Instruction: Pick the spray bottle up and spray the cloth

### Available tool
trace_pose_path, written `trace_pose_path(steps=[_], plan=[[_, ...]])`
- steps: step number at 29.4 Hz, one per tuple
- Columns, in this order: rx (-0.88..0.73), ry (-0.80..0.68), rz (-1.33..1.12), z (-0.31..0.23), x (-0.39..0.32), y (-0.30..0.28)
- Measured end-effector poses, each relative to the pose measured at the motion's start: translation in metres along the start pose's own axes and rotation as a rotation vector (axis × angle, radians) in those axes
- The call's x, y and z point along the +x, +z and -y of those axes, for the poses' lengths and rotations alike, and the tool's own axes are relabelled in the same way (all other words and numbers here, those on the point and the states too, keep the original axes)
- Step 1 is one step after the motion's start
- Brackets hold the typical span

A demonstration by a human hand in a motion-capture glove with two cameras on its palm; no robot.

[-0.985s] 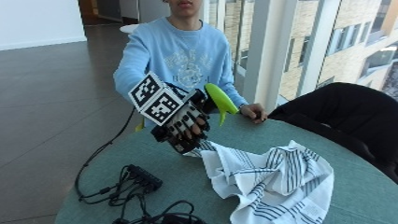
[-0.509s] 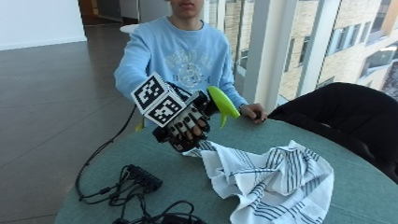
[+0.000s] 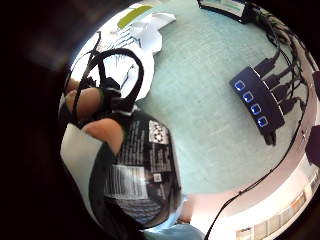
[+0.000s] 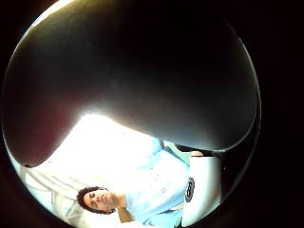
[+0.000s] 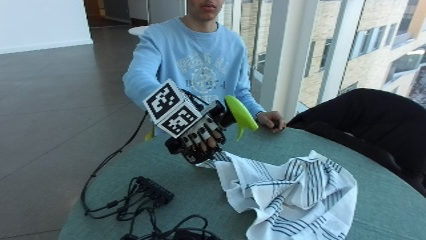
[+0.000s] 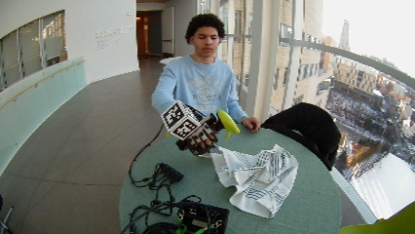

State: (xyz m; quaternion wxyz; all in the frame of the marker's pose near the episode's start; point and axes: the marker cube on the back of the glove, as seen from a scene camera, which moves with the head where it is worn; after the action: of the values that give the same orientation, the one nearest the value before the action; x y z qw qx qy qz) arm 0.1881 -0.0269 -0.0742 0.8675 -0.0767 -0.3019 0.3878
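My gloved right hand (image 5: 200,137) grips a spray bottle above the table, just at the near-left corner of the cloth. The bottle's lime-green spray head (image 5: 239,116) sticks up beside the fingers and points toward the cloth side. Its dark labelled body (image 3: 142,170) fills part of the little finger side palm view, and a dark mass, seemingly the bottle (image 4: 142,71), covers most of the thumb side palm view. The white cloth with dark stripes (image 5: 293,190) lies crumpled on the green round table (image 5: 379,220). In the wide view, the hand (image 6: 198,136) is left of the cloth (image 6: 256,178).
The person's bare left hand (image 5: 271,121) rests on the table's far edge behind the bottle. A black cable hub (image 5: 154,190) with cords lies at the front left, also seen as a hub with blue lights (image 3: 257,102). A black jacket on a chair (image 5: 359,120) stands at the right.
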Motion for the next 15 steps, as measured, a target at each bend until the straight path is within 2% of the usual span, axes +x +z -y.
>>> trace_pose_path(steps=[15], plan=[[-0.002,0.011,-0.007,-0.0010,-0.0016,0.0011]])
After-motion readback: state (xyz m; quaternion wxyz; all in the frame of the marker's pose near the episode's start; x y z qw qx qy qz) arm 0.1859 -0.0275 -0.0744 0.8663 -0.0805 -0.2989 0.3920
